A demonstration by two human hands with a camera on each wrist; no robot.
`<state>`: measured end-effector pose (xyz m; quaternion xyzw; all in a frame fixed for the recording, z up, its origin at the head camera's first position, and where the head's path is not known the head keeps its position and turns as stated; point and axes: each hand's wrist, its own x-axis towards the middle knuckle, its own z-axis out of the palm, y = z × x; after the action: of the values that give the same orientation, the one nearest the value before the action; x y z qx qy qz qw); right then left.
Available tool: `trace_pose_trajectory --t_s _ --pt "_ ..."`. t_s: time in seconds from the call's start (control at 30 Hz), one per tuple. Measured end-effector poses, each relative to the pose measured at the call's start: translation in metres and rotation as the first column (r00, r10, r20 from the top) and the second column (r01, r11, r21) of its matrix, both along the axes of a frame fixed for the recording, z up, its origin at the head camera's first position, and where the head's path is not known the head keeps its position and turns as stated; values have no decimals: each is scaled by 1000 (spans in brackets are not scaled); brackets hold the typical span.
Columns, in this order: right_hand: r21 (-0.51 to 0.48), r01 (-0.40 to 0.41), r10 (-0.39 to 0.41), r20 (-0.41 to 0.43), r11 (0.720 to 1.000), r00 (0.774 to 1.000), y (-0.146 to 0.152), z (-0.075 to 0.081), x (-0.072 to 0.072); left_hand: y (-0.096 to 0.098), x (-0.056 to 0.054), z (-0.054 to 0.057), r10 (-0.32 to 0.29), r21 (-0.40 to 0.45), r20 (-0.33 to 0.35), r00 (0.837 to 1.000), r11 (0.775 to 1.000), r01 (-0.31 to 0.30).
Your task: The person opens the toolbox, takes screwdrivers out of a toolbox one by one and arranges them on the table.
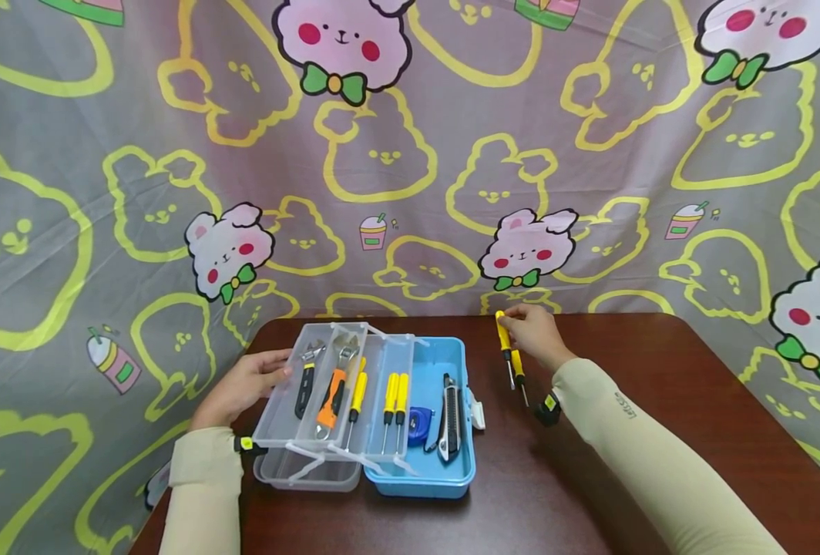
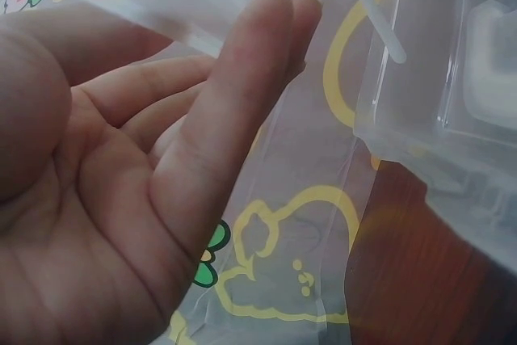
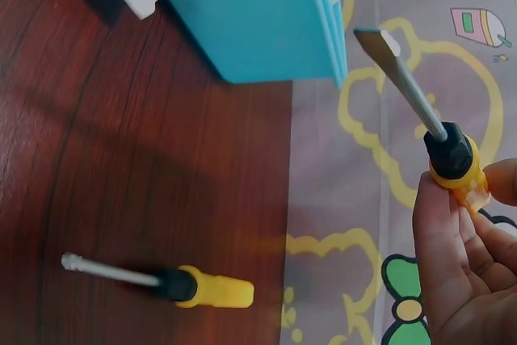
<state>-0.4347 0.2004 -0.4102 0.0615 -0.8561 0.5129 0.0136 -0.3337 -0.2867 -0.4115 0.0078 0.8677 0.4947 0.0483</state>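
Observation:
My right hand (image 1: 531,331) pinches a yellow-handled flathead screwdriver (image 1: 504,339) by its handle, its blade hanging downward in the head view. A second yellow-handled screwdriver (image 3: 214,288) lies on the table beneath it. My left hand (image 1: 243,389) grips the left edge of the clear upper tray (image 1: 264,432) of an unfolded toolbox, thumb on one side and fingers on the other. The tray holds a black-handled adjustable wrench (image 1: 304,385), an orange-handled one (image 1: 332,397) and several yellow screwdrivers (image 1: 358,393). In the blue toolbox base (image 1: 417,487) are a utility knife (image 1: 450,424) and a blue tape measure (image 1: 419,424).
A clear lower piece (image 1: 313,478) of the toolbox lies left of the base. The white latch (image 1: 478,416) juts out on the right side. Behind the brown table (image 1: 646,401) hangs a patterned curtain (image 1: 445,177).

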Motion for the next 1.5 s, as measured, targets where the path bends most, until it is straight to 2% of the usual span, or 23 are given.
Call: trace_pose_trajectory --t_s 0.5,0.87,1.5 --pt "24 43 -43 8 999 999 14 -5 -7 0 0 0 11 7 11 1000 1000 -11" --pt "79 78 -79 9 994 997 27 -21 -12 -2 -1 -2 -3 16 -2 1000 1000 3" --pt "88 97 -101 42 991 994 39 -43 -19 -2 0 0 -10 8 6 1000 1000 10"
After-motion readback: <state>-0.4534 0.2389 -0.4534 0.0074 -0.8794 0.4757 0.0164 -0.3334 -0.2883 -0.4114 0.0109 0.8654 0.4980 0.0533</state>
